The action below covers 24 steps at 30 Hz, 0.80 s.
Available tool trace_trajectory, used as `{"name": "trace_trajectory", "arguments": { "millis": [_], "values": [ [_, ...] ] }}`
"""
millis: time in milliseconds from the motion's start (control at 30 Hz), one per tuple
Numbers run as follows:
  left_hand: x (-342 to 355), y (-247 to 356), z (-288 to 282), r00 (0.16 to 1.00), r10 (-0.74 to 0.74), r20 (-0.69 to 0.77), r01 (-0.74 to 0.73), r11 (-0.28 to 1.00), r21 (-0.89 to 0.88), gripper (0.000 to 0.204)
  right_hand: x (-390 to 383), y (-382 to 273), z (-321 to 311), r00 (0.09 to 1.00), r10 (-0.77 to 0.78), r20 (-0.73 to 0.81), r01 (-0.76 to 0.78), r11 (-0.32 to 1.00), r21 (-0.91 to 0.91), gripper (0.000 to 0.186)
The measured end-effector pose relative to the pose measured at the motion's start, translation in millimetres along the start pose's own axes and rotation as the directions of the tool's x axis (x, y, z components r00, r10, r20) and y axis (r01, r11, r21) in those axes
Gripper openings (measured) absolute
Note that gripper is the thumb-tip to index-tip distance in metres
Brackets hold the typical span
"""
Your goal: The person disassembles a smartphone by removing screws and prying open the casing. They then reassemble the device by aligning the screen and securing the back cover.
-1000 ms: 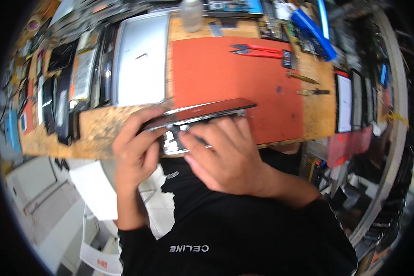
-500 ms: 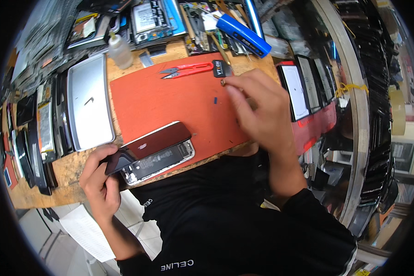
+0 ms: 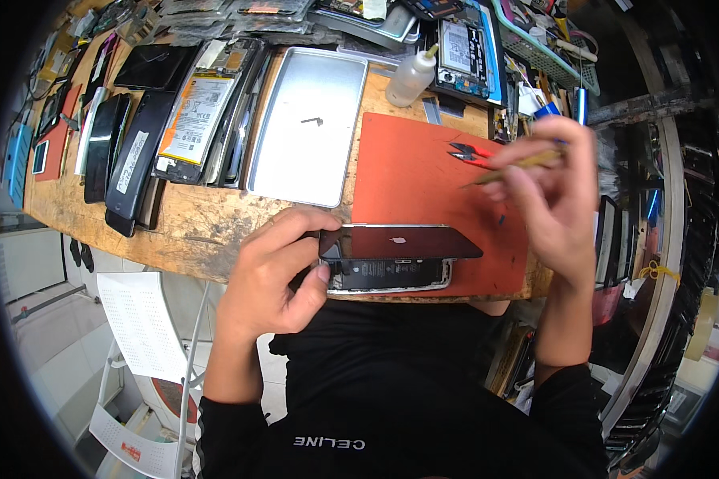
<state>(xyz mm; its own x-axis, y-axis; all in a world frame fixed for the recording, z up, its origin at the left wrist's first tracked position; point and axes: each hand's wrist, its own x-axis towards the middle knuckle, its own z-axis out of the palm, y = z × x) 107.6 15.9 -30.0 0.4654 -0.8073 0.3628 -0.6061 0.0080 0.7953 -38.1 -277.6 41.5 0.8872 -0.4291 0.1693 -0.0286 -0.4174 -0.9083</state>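
Note:
An opened smartphone lies at the front edge of the orange-red mat (image 3: 415,176). Its dark screen (image 3: 415,242), lit with a small pale logo, is lifted over the body, and the black battery (image 3: 375,275) shows below inside a silver frame. My left hand (image 3: 284,267) pinches the phone's left end, fingers on the screen and thumb by the body. Above the mat's right side, my right hand (image 3: 555,191) grips a slim brass-coloured pointed tool (image 3: 539,160), its tip toward the left; the exact kind is unclear. Red-handled snips (image 3: 471,156) lie behind that tip.
A pale metal tray (image 3: 295,176) with a small dark part (image 3: 312,121) stands left of the mat. Beyond are a squeeze bottle (image 3: 411,80), stacked phones (image 3: 192,120) and a green basket (image 3: 551,52). A white folding chair (image 3: 140,327) stands below the table's left side.
The view has swung left, bringing more of the tray and phone stacks in. My right hand has turned, and the pointed tool now shows along its length. My left hand stays on the phone.

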Motion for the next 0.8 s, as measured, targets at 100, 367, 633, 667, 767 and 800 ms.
{"name": "trace_trajectory", "arguments": {
  "millis": [100,367,633,667,767,800],
  "values": [
    [1,1,0,1.000,0.004,0.001,-0.004,1.000,-0.001,0.026,41,3,29,0.958,0.011,0.285,0.080,0.950,-0.303,0.028],
    [2,2,6,0.997,-0.068,-0.042,0.069,0.998,0.016,0.029,80,0,88,0.921,-0.329,0.211,0.336,0.942,-0.001,0.036],
    [3,3,7,0.996,-0.060,-0.067,0.062,0.998,0.026,0.027,98,18,112,0.903,-0.355,0.243,0.377,0.925,-0.046,0.028],
    [3,2,8,0.996,-0.061,-0.069,0.063,0.998,0.025,0.026,98,20,112,0.903,-0.355,0.241,0.378,0.924,-0.054,0.028],
    [2,2,9,0.995,-0.059,-0.075,0.061,0.998,0.025,0.022,97,27,115,0.902,-0.361,0.237,0.384,0.922,-0.055,0.028],
    [2,2,10,0.996,-0.056,-0.077,0.058,0.998,0.029,0.020,97,27,116,0.900,-0.367,0.235,0.389,0.920,-0.051,0.028]
  ]
}}
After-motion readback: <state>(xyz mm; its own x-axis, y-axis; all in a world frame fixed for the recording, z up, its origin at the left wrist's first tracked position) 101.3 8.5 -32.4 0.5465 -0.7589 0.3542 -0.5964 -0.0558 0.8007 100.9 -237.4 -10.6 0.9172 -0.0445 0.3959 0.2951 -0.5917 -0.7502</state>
